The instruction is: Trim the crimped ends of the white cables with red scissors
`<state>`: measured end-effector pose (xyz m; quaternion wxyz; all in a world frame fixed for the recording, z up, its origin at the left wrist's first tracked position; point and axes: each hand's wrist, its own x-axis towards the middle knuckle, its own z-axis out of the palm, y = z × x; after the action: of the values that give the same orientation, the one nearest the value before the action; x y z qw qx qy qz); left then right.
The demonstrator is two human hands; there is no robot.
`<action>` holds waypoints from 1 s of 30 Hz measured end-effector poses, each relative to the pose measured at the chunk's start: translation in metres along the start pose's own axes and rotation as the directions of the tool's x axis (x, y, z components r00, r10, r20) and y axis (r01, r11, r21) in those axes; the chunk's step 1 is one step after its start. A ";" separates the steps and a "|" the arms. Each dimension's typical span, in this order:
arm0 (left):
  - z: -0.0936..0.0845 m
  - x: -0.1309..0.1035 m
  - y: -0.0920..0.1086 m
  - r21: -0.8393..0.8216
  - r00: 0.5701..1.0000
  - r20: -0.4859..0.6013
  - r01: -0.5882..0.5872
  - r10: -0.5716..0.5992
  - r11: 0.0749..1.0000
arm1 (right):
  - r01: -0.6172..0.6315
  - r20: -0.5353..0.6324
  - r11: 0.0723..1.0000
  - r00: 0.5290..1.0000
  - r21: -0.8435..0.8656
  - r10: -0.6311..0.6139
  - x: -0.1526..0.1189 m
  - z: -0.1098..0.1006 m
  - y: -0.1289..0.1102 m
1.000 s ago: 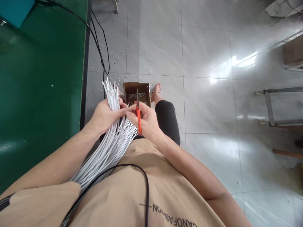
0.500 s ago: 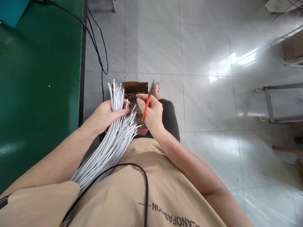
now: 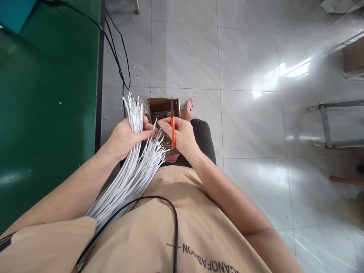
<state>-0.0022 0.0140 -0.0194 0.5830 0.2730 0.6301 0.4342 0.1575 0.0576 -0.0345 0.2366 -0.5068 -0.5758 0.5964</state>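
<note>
My left hand [image 3: 125,137] is closed round part of a bundle of white wires [image 3: 121,176], whose tips stick up above the fist. Other wires from the bundle fan out loose to the right, below my hands. Between my left thumb and fingers one wire end [image 3: 155,123] stands apart from the rest. Close to its tip are the fingertips of my right hand [image 3: 184,132]. That hand is closed on a pair of red-handled scissors or snips [image 3: 173,131], with the dark blades pointing away from me. Whether its fingertips touch the wire I cannot tell.
An open cardboard box [image 3: 163,102] with many small clippings stands between my legs. White bits are scattered on the tiled floor [image 3: 187,57]. A green table [image 3: 48,113] is at the left, black cables [image 3: 113,53] hang beside it, and a metal frame [image 3: 324,125] stands right.
My right hand has moved left to the single wire end, and the red tool has turned more upright. The wire tips in my left hand have shifted left.
</note>
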 end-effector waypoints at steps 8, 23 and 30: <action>-0.002 0.005 -0.006 0.204 0.990 -0.075 -0.106 0.124 0.973 | 0.136 0.108 0.667 0.991 -0.733 -0.083 -0.003 -0.012 -0.003; -0.003 0.002 -0.003 0.494 0.972 -0.048 -0.175 0.228 0.851 | 0.156 0.209 0.494 0.976 -0.856 0.054 -0.006 -0.017 -0.023; -0.001 0.001 0.000 0.494 0.974 -0.025 -0.182 0.223 0.850 | 0.149 0.210 0.444 0.974 -0.884 0.090 -0.007 -0.017 -0.026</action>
<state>-0.0031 0.0146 -0.0203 0.4198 0.4585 0.7101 0.3306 0.1673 0.0654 -0.0053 -0.1227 -0.4737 -0.8349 0.2520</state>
